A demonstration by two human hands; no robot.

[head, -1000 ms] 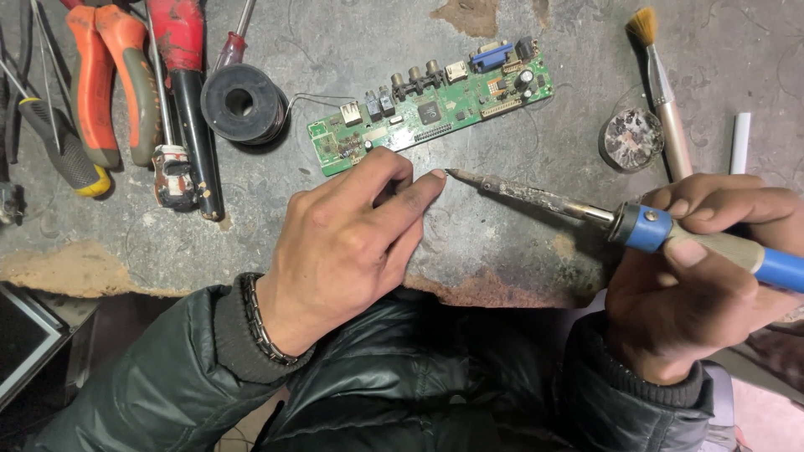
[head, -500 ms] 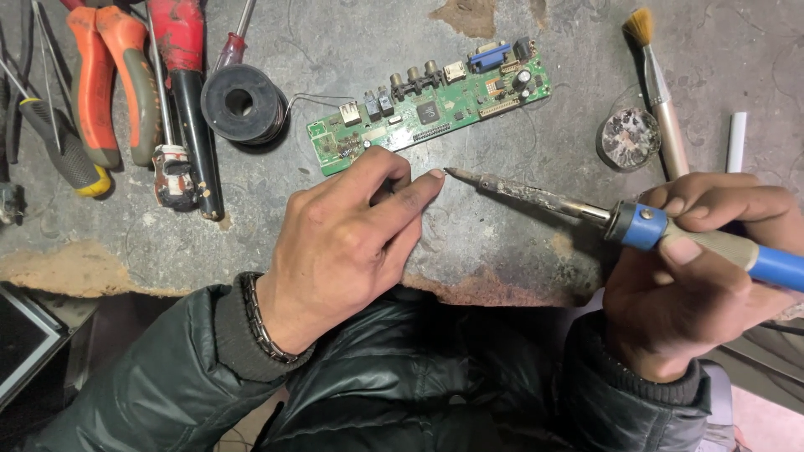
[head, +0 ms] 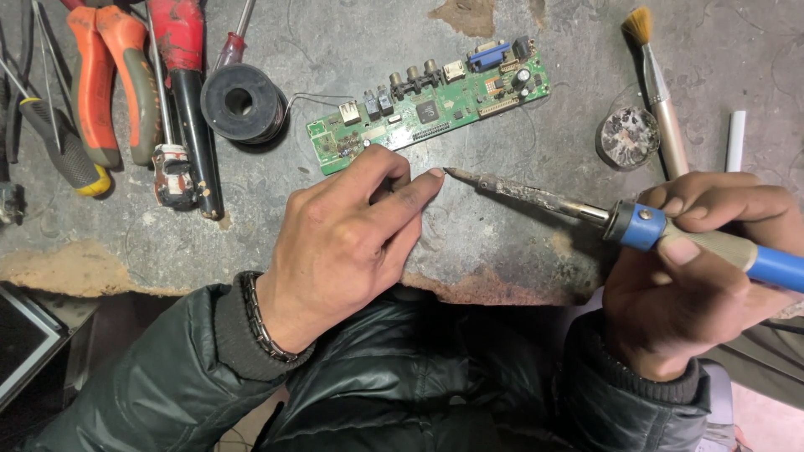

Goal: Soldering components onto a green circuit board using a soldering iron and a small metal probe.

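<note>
The right hand point(head: 695, 276) is wrapped around the blue-and-grey handle of a soldering iron point(head: 636, 224), thumb lying along the grip, with the long scorched tip pointing left and hanging just above the desk point(head: 502, 243). The left hand point(head: 352, 243) rests palm-down on the desk, its fingers drawn together; the index fingertip point(head: 431, 176) sits just beside the iron's tip, and the fingers appear to pinch something small, though what it is cannot be told. Just beyond the left hand's knuckles lies the green circuit board point(head: 431, 105), slanting up to the right, its connectors along the far edge and its near left corner touching or almost touching the fingers.

This looks like a pause between joints: iron in hand, tip off the board. The next move seems to call for steadying the board with the left hand and carrying the tip across to a pad.

Left of the board sits a spool of solder wire point(head: 243, 102), its loose strand curling toward the board. Further left lie a screwdriver point(head: 233, 42) and orange-handled pliers point(head: 109, 84). At the far right stand a small round tin point(head: 628, 138), a brush point(head: 653, 75) and a white stick point(head: 735, 141).
</note>
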